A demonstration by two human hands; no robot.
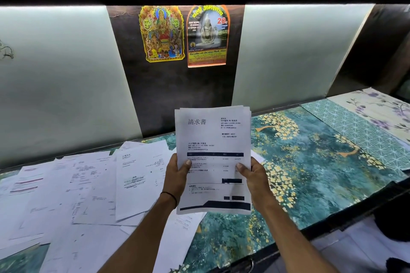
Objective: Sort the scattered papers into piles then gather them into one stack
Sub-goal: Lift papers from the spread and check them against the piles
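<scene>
Off to my left the loose papers (pixel 77 184) lie fanned and overlapping on the counter, some square to me and some skewed, and the nearest of them reach right up under my left forearm. My left hand (pixel 177 173) grips the lower left edge of the sheaf (pixel 213 137), thumb pressed on the printed face and fingers hidden behind, with a black thread band (pixel 169 197) on that wrist. The sheaf stands nearly upright in the air above the counter, long axis running up and away from me, a Japanese invoice on top and the edges of further sheets showing behind it at the upper right. My right hand (pixel 255 179) clamps the lower right edge in the same way, thumb in front. So the scattered sheets all lie to the left of my grip, and my left hand is the nearer one to reach them; I judge the right would have to carry the sheaf alone. To the right the counter (pixel 321 162) shows a teal covering with gold blossoms, then a lattice-patterned sheet (pixel 355 131) and a pale blossom sheet (pixel 377 108). Behind, frosted panels (pixel 55 84) flank a dark strip bearing two devotional posters (pixel 162 33).
</scene>
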